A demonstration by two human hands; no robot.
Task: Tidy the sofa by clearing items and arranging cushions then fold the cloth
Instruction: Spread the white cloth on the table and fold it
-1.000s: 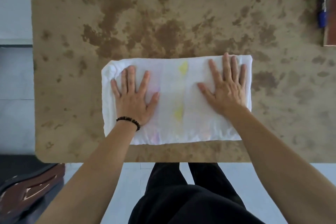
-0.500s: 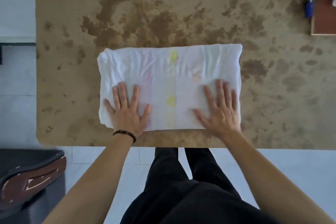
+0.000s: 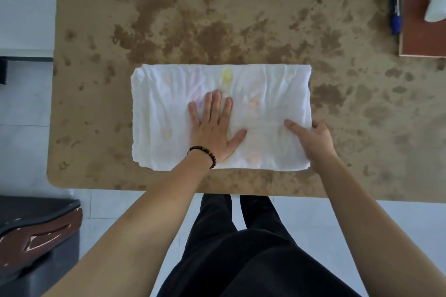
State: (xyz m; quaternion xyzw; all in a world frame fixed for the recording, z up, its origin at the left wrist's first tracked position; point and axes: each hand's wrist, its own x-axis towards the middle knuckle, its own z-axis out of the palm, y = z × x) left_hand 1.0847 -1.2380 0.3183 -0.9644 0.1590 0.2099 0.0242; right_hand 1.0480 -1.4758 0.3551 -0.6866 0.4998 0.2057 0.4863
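A white cloth [image 3: 164, 103] with faint yellow and pink marks lies folded into a rectangle on the stained brown table [image 3: 241, 19]. My left hand [image 3: 214, 128] presses flat on the middle of the cloth, fingers straight and spread. At the cloth's right edge, my right hand [image 3: 311, 138] grips the fabric, thumb on top and fingers curled around the edge.
A blue marker [image 3: 395, 3] lies at the table's far right beside a reddish-brown board [image 3: 420, 31] with a white object [image 3: 436, 0] on it. A dark sofa arm with brown wood trim [image 3: 36, 241] stands at the lower left. My black-trousered legs are below the table's near edge.
My left hand slid from the cloth's left part to its middle. My right hand went from pressing flat to gripping the cloth's right edge.
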